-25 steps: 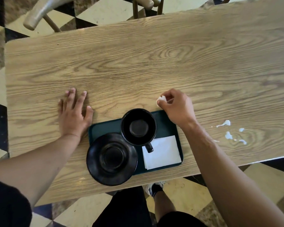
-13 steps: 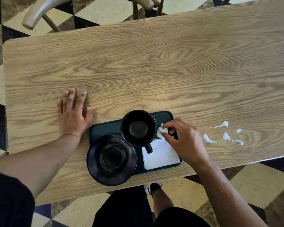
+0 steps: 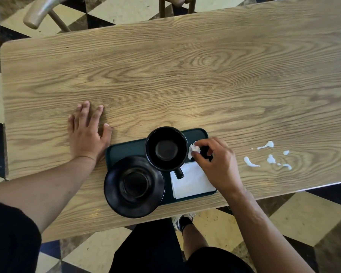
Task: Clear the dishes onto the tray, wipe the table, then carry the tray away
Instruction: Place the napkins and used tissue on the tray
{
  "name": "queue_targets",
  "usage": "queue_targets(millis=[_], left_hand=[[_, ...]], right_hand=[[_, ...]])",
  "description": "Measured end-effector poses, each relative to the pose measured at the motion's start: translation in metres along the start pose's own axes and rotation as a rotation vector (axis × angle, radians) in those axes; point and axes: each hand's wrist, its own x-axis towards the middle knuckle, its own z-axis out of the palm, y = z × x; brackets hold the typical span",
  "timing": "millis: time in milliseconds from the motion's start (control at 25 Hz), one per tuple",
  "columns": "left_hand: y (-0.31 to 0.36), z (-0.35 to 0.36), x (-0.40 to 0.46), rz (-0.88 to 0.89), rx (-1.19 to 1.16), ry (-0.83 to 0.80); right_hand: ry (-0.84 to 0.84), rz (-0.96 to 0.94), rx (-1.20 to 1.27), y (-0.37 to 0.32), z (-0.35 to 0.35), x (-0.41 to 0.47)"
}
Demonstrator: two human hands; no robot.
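A dark green tray lies at the near edge of the wooden table. On it stand a black cup with its handle toward me, a black saucer overhanging the tray's front left corner, and a flat white napkin. My right hand hovers over the tray's right part and pinches a small crumpled white paper scrap between thumb and forefinger, just right of the cup. My left hand rests flat on the table, fingers spread, touching the tray's left side.
White spilled drops lie on the table right of the tray. A wooden chair stands beyond the far table edge. The chequered floor shows around the table, and my legs and a shoe are below the near edge.
My right hand carried the crumpled scrap from the table beyond the tray back over the tray's right part, beside the cup. My left hand stayed put.
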Motion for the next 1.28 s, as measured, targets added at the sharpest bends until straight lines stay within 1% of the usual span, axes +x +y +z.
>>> queue_targets(millis=[200,360,520,640,880,1000,1200,1280], left_hand=[[-0.002,0.001,0.001,0.004,0.011,-0.006],[-0.001,0.001,0.001,-0.005,0.008,-0.003],[0.000,0.000,0.002,-0.016,0.005,-0.015],[0.002,-0.002,0.001,-0.022,-0.005,-0.033],[0.004,-0.004,0.001,-0.023,-0.024,-0.040],[0.005,-0.005,0.000,-0.025,-0.028,-0.049],[0.007,-0.008,0.000,-0.024,-0.022,-0.052],[0.008,-0.008,0.000,-0.019,-0.003,-0.039]], right_hand=[[-0.048,0.078,0.024,0.007,-0.015,-0.007],[-0.002,0.102,-0.011,0.017,-0.027,-0.017],[-0.065,0.045,-0.116,0.018,-0.019,-0.024],[-0.096,0.029,-0.130,0.017,-0.014,-0.025],[-0.078,0.024,-0.115,0.019,-0.016,-0.026],[-0.081,-0.024,-0.086,0.022,-0.018,-0.028],[-0.134,-0.128,-0.042,0.024,-0.025,-0.031],[-0.111,-0.114,0.060,0.021,-0.031,-0.035]])
